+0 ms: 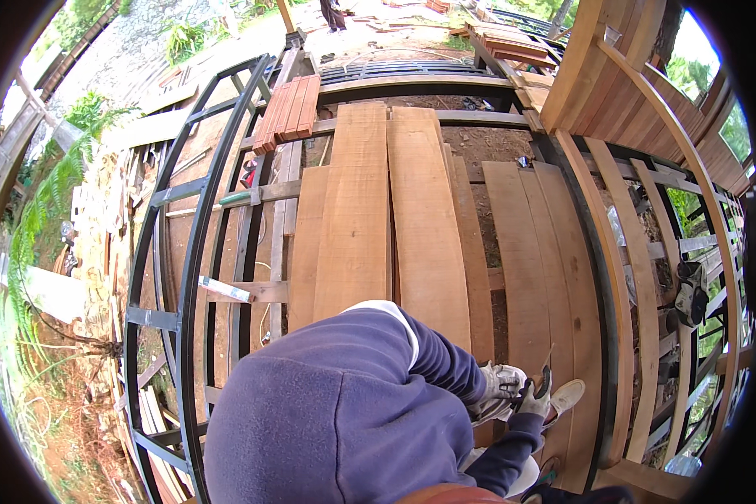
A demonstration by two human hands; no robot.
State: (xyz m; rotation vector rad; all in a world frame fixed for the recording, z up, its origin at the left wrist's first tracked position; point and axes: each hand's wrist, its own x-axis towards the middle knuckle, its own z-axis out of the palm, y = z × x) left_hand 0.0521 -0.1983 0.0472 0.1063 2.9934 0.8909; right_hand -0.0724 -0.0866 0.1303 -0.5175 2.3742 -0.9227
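Bent forward over the planks, I have both gloved hands close together at the lower right. My left hand (502, 383), in a pale glove, has its fingers curled beside the right one. My right hand (534, 398), in a grey and black glove, is closed, and a thin, pointed brownish piece (548, 358) sticks up from it. What the fingers hold is too small to name. Purple sleeves (445, 363) cover my arms. Just right of the hands is a cream shoe (568, 396) on a brown wooden plank (584, 336).
Wide boards (353, 202) lie lengthwise over the beams, with gaps showing soil. A black metal frame (195, 244) stands at left. Reddish wood strips (287, 113) are stacked beyond it. A curved wooden rail (689, 143) rises at right, near a hanging dark shoe (691, 294). A person's legs (333, 15) show far off.
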